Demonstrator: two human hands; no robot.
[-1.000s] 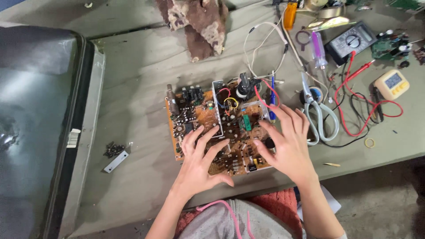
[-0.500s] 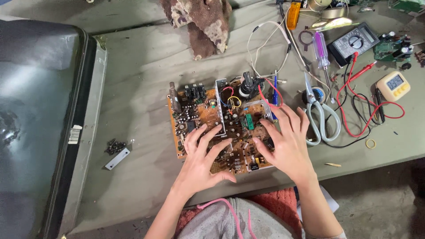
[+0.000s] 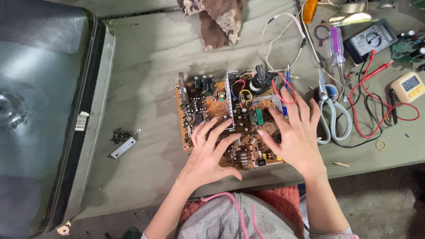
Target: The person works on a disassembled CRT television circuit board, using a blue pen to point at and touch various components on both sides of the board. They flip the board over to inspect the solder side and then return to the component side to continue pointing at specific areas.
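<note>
Circuit board (image 3: 230,126) — orange-brown, with black parts and red, yellow and blue wire loops. Worktop (image 3: 150,71) — dull olive-grey. Cloth (image 3: 217,20) — brown with cream blotches. Screwdriver (image 3: 338,48) — purple handle. Scissors (image 3: 334,117) — pale grey-green handles. Probe leads (image 3: 385,104) — red. Timer (image 3: 408,86) — cream.

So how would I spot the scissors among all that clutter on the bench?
Start at the orange circuit board under both hands, then look just past the right hand. The scissors lie there, blades pointing away from the person. Their pale grey-green loop handles set them apart from the red test leads and the purple screwdriver nearby.
</note>
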